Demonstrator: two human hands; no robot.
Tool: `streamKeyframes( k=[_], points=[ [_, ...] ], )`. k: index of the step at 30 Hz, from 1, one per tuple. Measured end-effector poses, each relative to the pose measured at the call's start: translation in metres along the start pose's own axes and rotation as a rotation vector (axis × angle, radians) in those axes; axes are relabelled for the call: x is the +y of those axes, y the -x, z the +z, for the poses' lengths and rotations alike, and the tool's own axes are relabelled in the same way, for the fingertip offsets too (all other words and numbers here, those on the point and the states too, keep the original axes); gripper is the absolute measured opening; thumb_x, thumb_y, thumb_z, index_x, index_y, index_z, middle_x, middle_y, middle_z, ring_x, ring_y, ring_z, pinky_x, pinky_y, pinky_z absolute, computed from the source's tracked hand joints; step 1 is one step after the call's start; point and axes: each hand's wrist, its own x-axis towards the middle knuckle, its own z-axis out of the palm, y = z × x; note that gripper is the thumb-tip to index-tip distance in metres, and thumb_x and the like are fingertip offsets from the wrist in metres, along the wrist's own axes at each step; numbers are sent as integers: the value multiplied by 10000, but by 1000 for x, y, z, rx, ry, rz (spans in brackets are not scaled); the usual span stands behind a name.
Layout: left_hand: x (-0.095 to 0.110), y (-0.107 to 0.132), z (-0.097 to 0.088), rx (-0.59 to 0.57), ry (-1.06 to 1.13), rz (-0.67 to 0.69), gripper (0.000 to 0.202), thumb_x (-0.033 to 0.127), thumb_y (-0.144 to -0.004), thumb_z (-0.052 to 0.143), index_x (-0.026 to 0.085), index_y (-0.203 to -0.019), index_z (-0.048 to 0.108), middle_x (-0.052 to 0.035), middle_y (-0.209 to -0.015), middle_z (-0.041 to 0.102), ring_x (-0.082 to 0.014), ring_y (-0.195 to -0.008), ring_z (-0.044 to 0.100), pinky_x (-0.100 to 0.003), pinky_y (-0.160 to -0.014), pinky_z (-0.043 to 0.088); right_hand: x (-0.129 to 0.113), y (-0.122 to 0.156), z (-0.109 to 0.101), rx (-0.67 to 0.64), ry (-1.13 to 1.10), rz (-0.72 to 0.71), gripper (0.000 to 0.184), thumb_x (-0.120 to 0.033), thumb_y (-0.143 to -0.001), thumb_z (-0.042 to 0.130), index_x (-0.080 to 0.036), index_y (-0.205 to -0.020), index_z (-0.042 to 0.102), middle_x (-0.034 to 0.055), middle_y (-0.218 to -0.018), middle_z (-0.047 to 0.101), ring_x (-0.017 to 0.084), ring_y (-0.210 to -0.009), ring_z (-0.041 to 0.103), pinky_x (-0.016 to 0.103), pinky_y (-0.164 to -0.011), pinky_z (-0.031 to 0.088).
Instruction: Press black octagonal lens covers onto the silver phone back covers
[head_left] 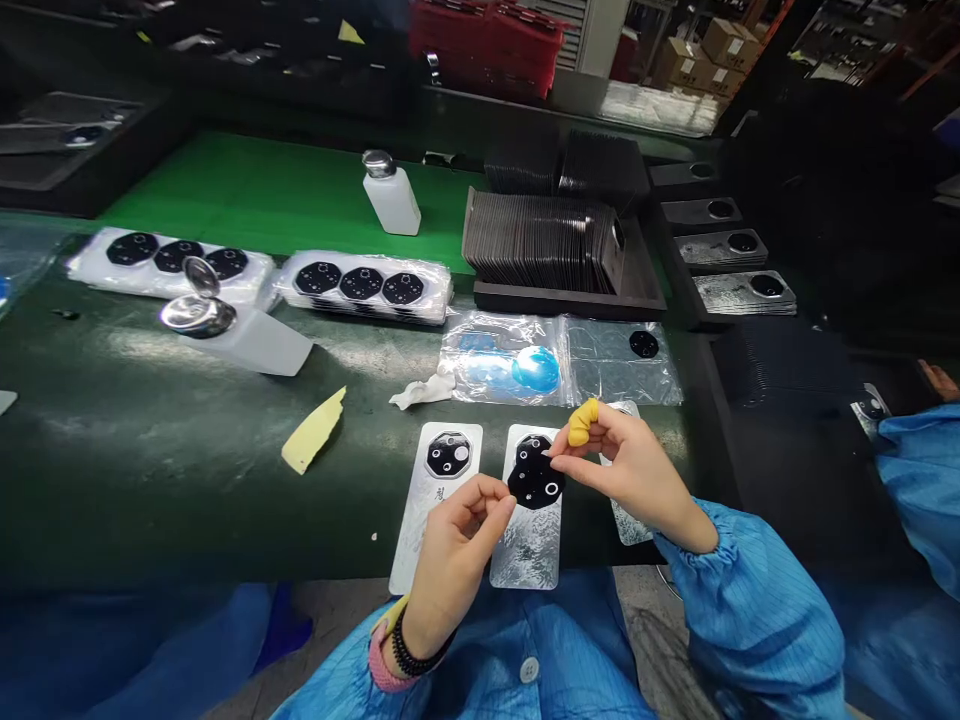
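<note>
The black lens cover (535, 485) is pinched at two edges. The left hand (457, 530) grips its left rim between thumb and curled forefinger. The right hand (630, 465) grips its upper right rim with the thumb and a fingertip, and one finger wears a yellow cot (583, 422). The cover sits between the two hands, over the top end of the middle panel (529, 545). Whether it touches that panel cannot be told.

Just left of the middle panel lies a second panel (439, 505) with a black ring (448, 455) fitted at its top. To the right, a third panel (626, 520) lies partly under the right hand.

Beyond the middle panel lie clear bags (510, 362) with blue film, and a white wipe (421, 392) lies to their left. A yellow strip (313, 430) lies well left of the panel. Far beyond it stands a rack (547, 240) of dark plates, and beyond and to the left stands a white bottle (391, 195).
</note>
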Motion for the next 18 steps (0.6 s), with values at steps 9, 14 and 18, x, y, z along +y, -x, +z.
streamKeyframes(
  k=[9,14,18],
  points=[
    [-29,10,15,147,-811,803,237,135,-940,406,139,-866,631,-42,-729,660,-161,-682,613,-257,-648,524,31,-33,-13,-23,-84,94,235,-261,-674,699,-218,-691,468,-4,-747,654,152,-730,658,350,-773,554],
    [-47,16,18,153,-991,860,251,61,-932,391,71,-981,637,-97,-883,690,-193,-862,607,-285,-786,529,43,-32,-12,-71,-57,132,233,-236,-692,658,-224,-658,428,0,-737,663,166,-730,674,356,-747,556],
    [-49,20,16,135,-1047,849,259,55,-929,393,45,-1041,626,-119,-942,697,-201,-891,605,-298,-794,524,41,-25,-8,-68,9,137,193,-211,-701,637,-220,-649,452,-1,-722,661,170,-725,676,332,-707,550]
  ],
)
